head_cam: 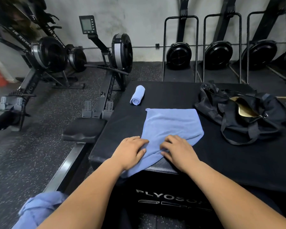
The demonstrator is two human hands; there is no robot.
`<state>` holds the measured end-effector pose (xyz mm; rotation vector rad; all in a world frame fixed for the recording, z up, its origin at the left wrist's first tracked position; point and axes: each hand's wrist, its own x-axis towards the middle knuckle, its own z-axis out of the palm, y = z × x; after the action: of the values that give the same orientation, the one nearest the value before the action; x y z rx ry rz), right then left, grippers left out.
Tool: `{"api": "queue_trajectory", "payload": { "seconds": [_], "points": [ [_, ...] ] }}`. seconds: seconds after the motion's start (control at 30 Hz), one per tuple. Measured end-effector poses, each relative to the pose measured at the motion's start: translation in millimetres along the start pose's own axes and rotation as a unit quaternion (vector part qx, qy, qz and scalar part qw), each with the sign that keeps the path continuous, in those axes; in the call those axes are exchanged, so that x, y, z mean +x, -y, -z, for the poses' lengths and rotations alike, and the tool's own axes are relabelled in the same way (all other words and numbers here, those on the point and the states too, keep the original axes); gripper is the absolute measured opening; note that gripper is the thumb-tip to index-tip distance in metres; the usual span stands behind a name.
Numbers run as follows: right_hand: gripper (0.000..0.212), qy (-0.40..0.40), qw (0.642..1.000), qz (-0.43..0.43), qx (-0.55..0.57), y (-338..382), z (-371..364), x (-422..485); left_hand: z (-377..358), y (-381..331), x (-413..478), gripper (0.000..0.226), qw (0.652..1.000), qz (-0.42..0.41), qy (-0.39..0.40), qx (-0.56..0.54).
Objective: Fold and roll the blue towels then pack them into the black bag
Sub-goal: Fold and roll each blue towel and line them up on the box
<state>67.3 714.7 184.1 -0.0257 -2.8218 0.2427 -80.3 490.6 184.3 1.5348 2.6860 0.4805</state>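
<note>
Fingers of my left hand (130,151) and right hand (178,152) pinch the folded towel (170,123) at its near end. I judge rolling starts here.

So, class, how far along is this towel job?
Done: one rolled towel lies on the black box. In hand: left hand and right hand hold the flat towel at its near end. Left: a bunched towel waits; the open black bag shows no towel inside.

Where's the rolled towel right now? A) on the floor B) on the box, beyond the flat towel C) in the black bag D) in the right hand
B: the rolled towel lies on the box top beyond the flat towel, apart from the black bag.
</note>
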Motion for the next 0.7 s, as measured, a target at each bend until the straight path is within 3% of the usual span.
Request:
{"api": "queue_trajectory", "payload": {
  "seconds": [0.1,0.3,0.5,0.6,0.7],
  "points": [
    [0.009,-0.014,0.999,-0.043,-0.008,-8,5,-2,5,-3,-5,0.065,0.997,0.041,0.069,0.014],
    [0.014,-0.031,0.99,-0.092,-0.107,-33,19,-12,15,-16,-7,0.06,0.988,0.067,0.127,0.05],
    [0.016,-0.061,0.97,-0.176,-0.155,-58,40,-35,12,-28,4,0.056,0.985,0.103,0.12,0.073],
    [0.012,-0.082,0.975,-0.158,-0.132,-63,46,-44,10,-36,7,0.062,0.997,0.025,0.018,0.075],
    [0.014,-0.055,0.992,-0.052,-0.102,-57,45,-49,4,-49,7,0.057,0.99,-0.122,-0.046,0.047]
  ]
}}
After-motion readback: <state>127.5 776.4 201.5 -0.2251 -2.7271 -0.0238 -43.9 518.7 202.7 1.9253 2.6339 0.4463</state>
